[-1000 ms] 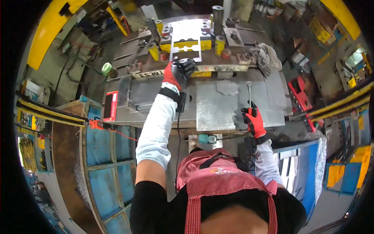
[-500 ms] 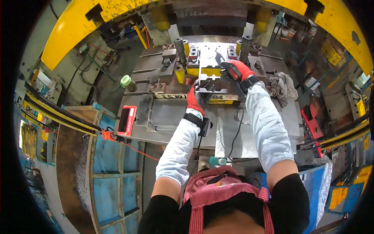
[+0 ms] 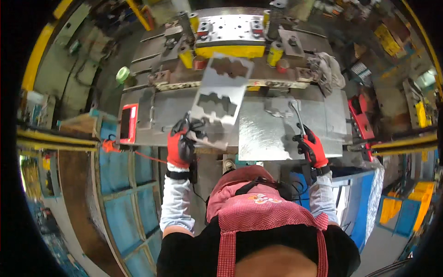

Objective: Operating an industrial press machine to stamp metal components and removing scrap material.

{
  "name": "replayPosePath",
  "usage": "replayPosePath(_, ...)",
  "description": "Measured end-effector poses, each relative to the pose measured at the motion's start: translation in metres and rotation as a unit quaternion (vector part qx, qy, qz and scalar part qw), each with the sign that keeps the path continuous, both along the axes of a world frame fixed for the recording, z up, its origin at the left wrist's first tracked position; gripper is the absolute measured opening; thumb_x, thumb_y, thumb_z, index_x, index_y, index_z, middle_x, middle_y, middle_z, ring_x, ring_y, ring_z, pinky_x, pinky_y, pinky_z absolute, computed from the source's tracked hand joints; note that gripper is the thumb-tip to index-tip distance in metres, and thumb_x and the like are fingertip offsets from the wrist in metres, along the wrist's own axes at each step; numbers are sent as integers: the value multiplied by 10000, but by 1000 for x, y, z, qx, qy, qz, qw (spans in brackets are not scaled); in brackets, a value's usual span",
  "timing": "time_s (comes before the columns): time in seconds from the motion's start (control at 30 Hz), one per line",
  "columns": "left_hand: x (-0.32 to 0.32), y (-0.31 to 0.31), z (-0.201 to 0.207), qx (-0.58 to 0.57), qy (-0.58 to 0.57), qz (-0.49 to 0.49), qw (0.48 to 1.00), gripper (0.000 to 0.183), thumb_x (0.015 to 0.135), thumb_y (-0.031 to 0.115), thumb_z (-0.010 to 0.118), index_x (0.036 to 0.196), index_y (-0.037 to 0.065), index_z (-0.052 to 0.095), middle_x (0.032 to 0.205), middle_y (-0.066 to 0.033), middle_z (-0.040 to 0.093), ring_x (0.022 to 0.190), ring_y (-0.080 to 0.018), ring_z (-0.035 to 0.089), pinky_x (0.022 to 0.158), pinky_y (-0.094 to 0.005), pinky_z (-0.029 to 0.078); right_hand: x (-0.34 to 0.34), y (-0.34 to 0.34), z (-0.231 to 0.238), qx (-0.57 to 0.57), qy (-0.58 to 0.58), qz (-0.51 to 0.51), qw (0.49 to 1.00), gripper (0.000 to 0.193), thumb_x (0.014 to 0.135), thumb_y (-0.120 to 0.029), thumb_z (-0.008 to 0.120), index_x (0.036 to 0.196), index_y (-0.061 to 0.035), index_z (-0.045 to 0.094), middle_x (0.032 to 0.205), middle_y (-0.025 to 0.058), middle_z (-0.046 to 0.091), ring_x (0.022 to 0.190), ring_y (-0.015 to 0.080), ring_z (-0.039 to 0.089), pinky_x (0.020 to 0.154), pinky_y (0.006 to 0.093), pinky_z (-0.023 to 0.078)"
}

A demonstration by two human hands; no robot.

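Note:
My left hand (image 3: 181,147), in a red and black glove, grips the near end of a metal sheet with jagged cutouts (image 3: 222,92). That sheet tilts up above the bench, its far end in front of the press die (image 3: 230,32). In my right hand (image 3: 314,148), gloved alike, is a slim metal tool with a rounded, ring-like end (image 3: 297,115); its exact kind is unclear. Beneath the tool's tip, a flat cut metal piece (image 3: 278,107) lies on the shiny steel sheet (image 3: 263,131).
Yellow posts (image 3: 275,54) flank the die. A grey rag (image 3: 328,74) lies at the right, and a red-framed dark panel (image 3: 129,123) at the bench's left. A green-capped container (image 3: 122,75) stands far left. A blue rack (image 3: 115,161) is left of me.
Both hands have drawn back from the die toward me and moved apart. The cutout sheet has come off the die with my left hand; the long tool now shows plainly in my right.

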State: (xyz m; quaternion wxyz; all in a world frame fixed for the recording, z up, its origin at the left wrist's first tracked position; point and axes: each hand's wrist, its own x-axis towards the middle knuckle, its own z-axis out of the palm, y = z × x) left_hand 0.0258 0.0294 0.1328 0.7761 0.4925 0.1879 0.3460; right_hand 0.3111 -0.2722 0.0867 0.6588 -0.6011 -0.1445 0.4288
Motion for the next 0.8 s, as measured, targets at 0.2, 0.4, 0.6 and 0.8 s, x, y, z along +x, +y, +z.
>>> replayPosePath(0.2,-145,-50,-49,390,215,112,888,313,835,136,491,1085,-42,554,1030,-128,614,914,-186,580,821,-320,450,7,10,-72,-26,-68,-9,997,269,835,-104,518,1075,19,507,876,141,624,629,166,589,553,286,481)
replayPosePath(0.4,-311,-115,-30,-160,-9,340,926,299,830,117,449,1076,-28,537,1018,-132,589,883,-239,572,772,-360,464,16,-11,-79,-88,-57,-8,994,210,828,-242,563,904,-51,603,576,-12,495,448,59,424,403,222,325)
replayPosePath(0.6,-433,18,8,5,-112,555,824,239,856,276,517,938,58,572,749,-20,577,625,-191,542,564,-287,453,3,14,-54,-91,-151,30,984,245,850,-174,496,1035,-31,569,857,65,613,567,96,488,495,233,403)
replayPosePath(0.8,-379,103,-70,-59,190,560,804,444,881,405,435,1153,58,486,966,-37,558,825,-196,532,731,-317,430,-38,57,-26,23,-50,32,998,563,818,-89,552,1331,-33,327,861,89,612,554,115,522,500,260,468)
